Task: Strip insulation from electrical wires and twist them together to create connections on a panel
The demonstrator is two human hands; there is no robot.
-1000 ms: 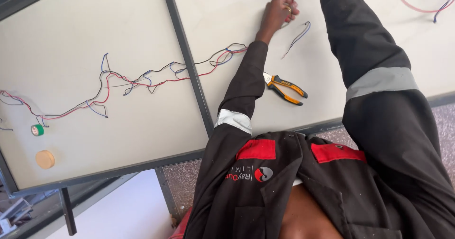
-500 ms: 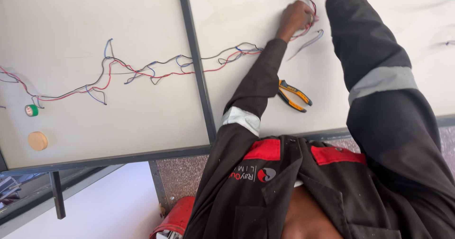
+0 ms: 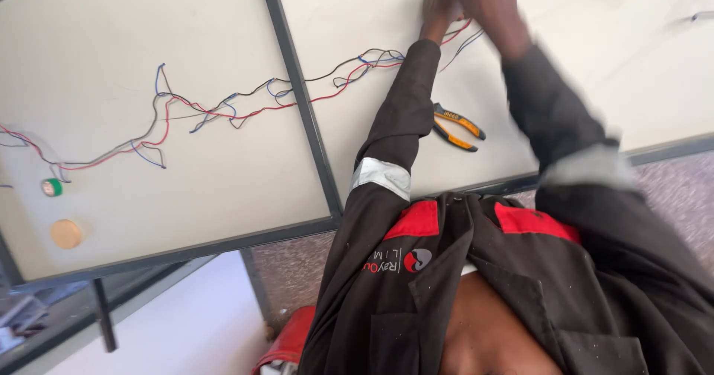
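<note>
Both hands have drawn together at the far edge of the pale tabletop [image 3: 186,204]: 1 second ago only the left hand [image 3: 440,3] was at the wire end, and now the right hand [image 3: 492,7] has swung in beside it, blurred by motion. They meet over the end of the long bundle of red, blue and black wires [image 3: 223,111], which trails away leftward across the table's dark metal divider [image 3: 301,115]. Fingers appear curled around that end, though whether either hand actually clenches it I cannot tell. The orange-and-black pliers [image 3: 455,126] lie untouched between the sleeves; a green tape roll [image 3: 50,188] sits well apart.
</note>
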